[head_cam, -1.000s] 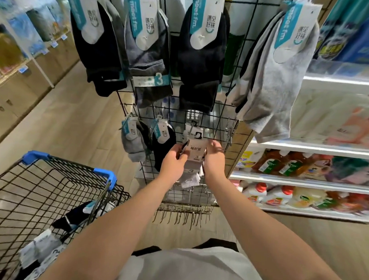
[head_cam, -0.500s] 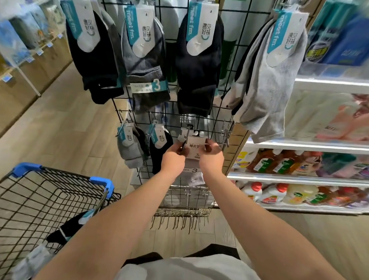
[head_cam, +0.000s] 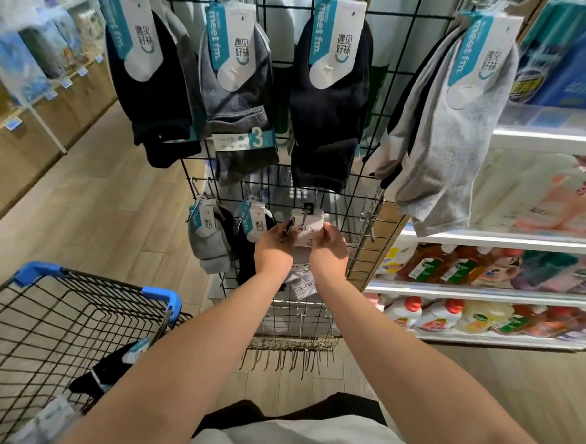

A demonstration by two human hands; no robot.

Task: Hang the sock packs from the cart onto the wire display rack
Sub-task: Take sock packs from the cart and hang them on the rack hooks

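A black wire display rack (head_cam: 357, 244) stood at centre frame, with four large sock packs (head_cam: 327, 99) hanging along its top row and two smaller packs (head_cam: 210, 245) lower left. At the frame's lower left, a wire cart (head_cam: 91, 276) held more socks (head_cam: 110, 371). Wood-look floor (head_cam: 110, 214) lay beneath both.

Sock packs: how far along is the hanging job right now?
Done: four top-row packs hang on the wire rack, plus a grey pack and a black pack lower down. In hand: the left hand and right hand hold a white-carded pack at a lower hook. Left: at least two spare packs lie in the cart.
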